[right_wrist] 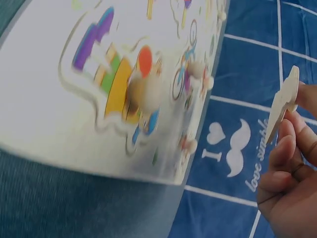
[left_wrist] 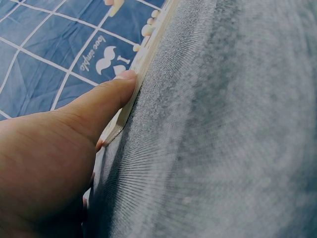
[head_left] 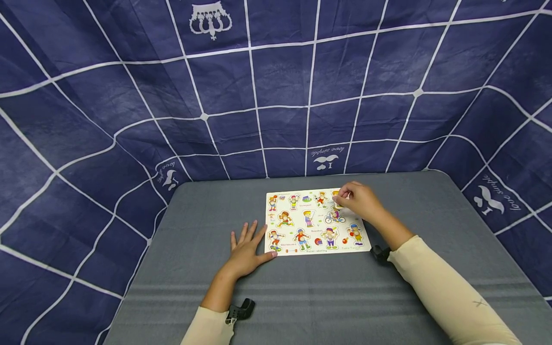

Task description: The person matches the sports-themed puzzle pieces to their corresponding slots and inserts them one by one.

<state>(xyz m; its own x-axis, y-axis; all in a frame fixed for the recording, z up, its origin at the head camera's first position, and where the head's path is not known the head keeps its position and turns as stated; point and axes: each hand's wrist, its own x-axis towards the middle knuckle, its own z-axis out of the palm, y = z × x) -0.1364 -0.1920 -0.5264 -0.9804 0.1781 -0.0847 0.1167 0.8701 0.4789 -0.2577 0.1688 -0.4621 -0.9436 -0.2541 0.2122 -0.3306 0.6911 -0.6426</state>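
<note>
Flat on the grey table (head_left: 194,287) lies a white puzzle board (head_left: 316,249), printed with small cartoon figures of children at sport, each figure a piece with a little knob. It sits near the middle of the table, towards the far edge, where a dark blue cloth (head_left: 129,96) with a white grid and moustache prints rises as a backdrop.

The left hand (head_left: 247,250) lies on the table at the board's near left corner, palm down and fingers straight and spread. Its thumb (left_wrist: 111,94) presses against the board's edge, as the left wrist view shows close up: the thumb tip touches the pale wooden rim while the rest of the hand rests on the grey cloth.

The right hand (head_left: 360,200) is at the board's far right corner, fingers curled. It pinches a puzzle piece (right_wrist: 282,101), a thin pale wooden cut-out seen edge-on in the right wrist view, held between the fingertips (right_wrist: 290,141) and lifted clear of the board. From the head view the piece shows only as a small bright patch by the fingers, above the top right area of the board. Both forearms wear cream sleeves (head_left: 444,287), with a small black camera mount at each wrist.
</note>
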